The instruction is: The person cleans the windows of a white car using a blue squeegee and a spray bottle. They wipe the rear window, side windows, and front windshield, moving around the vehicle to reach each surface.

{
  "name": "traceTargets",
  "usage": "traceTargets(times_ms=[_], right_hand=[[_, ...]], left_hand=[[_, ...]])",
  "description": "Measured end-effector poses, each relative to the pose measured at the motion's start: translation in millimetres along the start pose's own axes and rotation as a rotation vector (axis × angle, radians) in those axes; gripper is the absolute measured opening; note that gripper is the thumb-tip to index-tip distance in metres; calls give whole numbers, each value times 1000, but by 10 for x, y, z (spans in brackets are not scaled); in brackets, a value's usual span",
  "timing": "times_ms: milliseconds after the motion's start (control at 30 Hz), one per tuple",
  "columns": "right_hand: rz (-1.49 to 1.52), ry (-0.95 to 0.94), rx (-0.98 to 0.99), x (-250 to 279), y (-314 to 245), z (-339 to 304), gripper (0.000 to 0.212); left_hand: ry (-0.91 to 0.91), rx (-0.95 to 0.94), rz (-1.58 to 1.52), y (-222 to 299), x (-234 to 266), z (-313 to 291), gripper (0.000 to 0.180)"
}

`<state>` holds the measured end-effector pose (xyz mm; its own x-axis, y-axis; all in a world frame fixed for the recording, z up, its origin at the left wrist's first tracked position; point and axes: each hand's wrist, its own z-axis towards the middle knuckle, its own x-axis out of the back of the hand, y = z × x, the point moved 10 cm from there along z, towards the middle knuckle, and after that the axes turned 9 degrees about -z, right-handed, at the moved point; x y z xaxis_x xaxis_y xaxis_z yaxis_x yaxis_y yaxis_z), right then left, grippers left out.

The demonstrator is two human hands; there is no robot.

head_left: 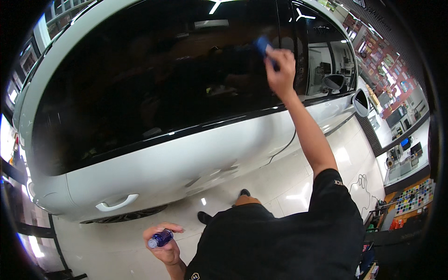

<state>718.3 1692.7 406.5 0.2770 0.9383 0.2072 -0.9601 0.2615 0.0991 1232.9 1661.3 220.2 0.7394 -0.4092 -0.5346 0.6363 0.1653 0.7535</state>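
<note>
My right hand (283, 77) reaches up to the dark side window (154, 84) of a white car and grips a small blue block-like applicator (262, 45). The block is at the glass near the pillar between the windows, slightly blurred. Whether its face touches the glass, I cannot tell. Low in the view, away from the car, my left hand (164, 252) is wrapped round a small dark blue bottle (162, 238) with a pale top. The bottle lies tilted in my fingers, its pale end pointing down to the left.
A white door handle (117, 202) juts out at lower left, above a tyre (128, 214). The side mirror (360, 102) sticks out at the right. A cable (364, 186) lies on the pale tiled floor (261, 186). Shelving with small coloured pieces (415, 197) stands at the right.
</note>
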Motion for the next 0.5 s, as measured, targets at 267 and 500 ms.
traceTargets(times_ms=[267,500], right_hand=[[-170,70,-82,-741,-2153,1052,14],[923,-373,-252,-178,-2918,-1011,32]], left_hand=[[-175,-28,86,238,-467,-178,62],[-162,-50,6,-31,-1309,-782,63]])
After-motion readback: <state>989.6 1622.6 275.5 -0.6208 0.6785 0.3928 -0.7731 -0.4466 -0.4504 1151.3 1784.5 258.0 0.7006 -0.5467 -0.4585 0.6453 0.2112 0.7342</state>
